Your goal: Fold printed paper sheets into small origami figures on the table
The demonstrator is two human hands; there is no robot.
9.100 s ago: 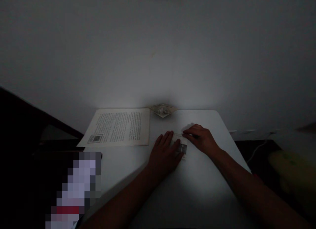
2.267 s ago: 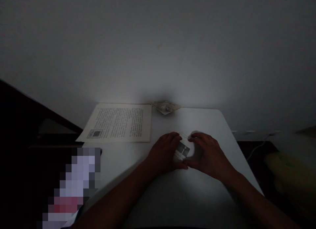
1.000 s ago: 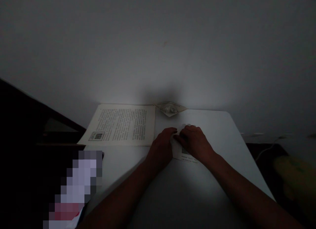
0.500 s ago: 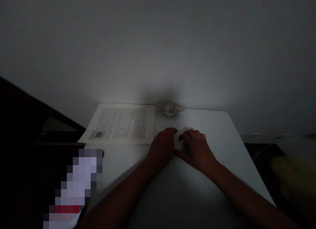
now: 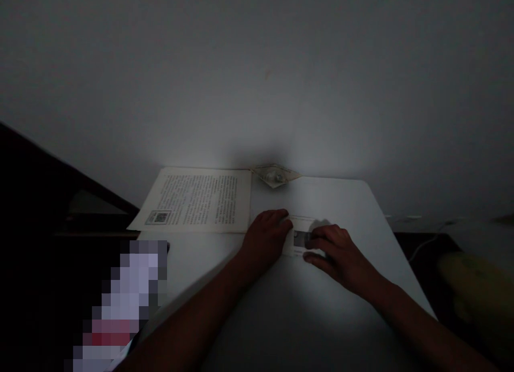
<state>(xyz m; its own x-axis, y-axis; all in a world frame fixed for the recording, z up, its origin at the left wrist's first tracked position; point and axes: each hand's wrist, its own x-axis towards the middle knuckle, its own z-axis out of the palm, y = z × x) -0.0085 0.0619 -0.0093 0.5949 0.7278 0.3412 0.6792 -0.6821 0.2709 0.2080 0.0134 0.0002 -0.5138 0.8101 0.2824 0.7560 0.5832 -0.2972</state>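
A small folded piece of printed paper (image 5: pixel 298 250) with a dark grey picture lies on the white table, between my hands. My left hand (image 5: pixel 265 237) presses on its left end with the fingers bent and close together, hiding that part. At the right end is my right hand (image 5: pixel 335 254). Its fingers are over the paper and its thumb is apart from them, nearer to me; the fingertips seem to touch the paper. Beyond my hands, at the table's far edge, sits a folded paper boat (image 5: pixel 274 176) with printing on it.
A printed page (image 5: pixel 201 200) with a QR code lies at the far left of the white table (image 5: pixel 333 198), against the wall (image 5: pixel 257 83). A pixelated bright shape (image 5: pixel 124 297) is at the left edge. A blurred yellowish thing (image 5: pixel 474 291) and a white cable lie beyond the right edge.
My right hand has moved right and a little nearer to me, its thumb now farther from the left hand. More of the folded paper and its grey picture shows. The left hand stays nearly in place.
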